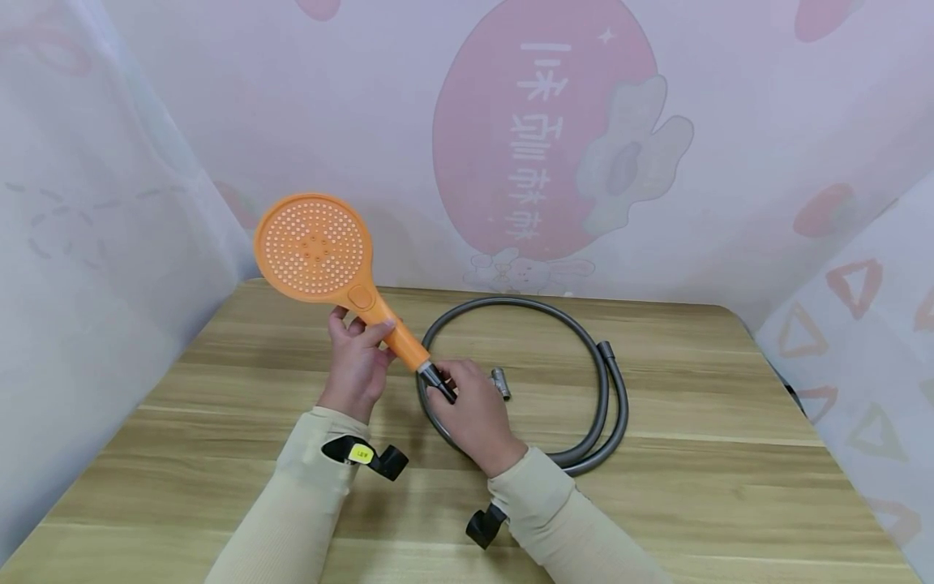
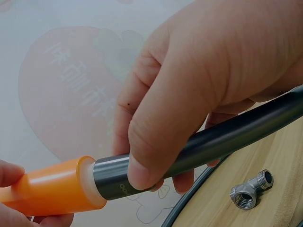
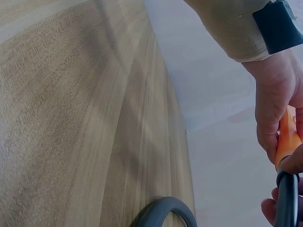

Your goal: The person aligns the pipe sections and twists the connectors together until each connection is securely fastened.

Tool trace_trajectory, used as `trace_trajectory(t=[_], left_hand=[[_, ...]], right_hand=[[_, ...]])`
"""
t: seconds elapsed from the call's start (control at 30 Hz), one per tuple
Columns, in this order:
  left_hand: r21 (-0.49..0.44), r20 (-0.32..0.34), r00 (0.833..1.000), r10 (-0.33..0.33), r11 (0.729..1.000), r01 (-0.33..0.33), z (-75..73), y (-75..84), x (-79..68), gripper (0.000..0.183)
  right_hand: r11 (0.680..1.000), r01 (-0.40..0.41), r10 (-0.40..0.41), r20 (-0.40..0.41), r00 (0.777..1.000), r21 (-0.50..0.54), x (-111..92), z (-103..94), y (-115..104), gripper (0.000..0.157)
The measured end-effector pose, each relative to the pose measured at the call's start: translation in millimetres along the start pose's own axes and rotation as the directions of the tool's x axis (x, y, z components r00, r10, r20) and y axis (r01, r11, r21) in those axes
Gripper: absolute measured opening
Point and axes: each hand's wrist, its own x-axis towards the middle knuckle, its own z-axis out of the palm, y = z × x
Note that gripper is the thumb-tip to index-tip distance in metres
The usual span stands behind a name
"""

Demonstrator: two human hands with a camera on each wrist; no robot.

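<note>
An orange shower head (image 1: 314,247) is raised over the table, its round nozzle face tilted up to the left. My left hand (image 1: 356,361) grips its handle, thumb across the front. At the handle's lower end my right hand (image 1: 473,414) pinches the dark end connector (image 2: 111,177) of a grey shower hose (image 1: 506,301). In the left wrist view the connector meets a pale ring at the handle's end; how firmly they are joined cannot be told. The hose lies looped on the table behind my right hand, which hides part of it.
A small metal tee fitting (image 2: 251,190) with threaded ends lies inside the hose loop. The hose's other end (image 1: 606,349) rests at the loop's right side. The wooden table (image 1: 730,487) backs onto a printed cloth wall (image 1: 365,122).
</note>
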Motion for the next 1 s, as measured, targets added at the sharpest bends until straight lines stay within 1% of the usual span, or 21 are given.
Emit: trace_trajectory(t=[0.23,0.63,1.0], left_hand=[[0.001,0.005,1.000,0.004,1.000,-0.004,-0.6,-0.7,-0.6,0.068],[0.002,0.006,1.000,0.004,1.000,-0.004,-0.3,-0.1,-2.5,0.067],[0.006,0.009,1.000,0.003,1.000,-0.003,0.4,1.0,-5.5,0.068]], right_hand=[[1.000,0.010,-0.010,0.005,1.000,0.001,-0.4,-1.1,-0.1,0.028],[1.000,0.002,-0.002,0.060,0.998,-0.002,-1.3,-3.3,1.4,0.030],[1.000,-0.015,0.012,0.111,0.994,0.021,0.0,-4.6,2.7,0.031]])
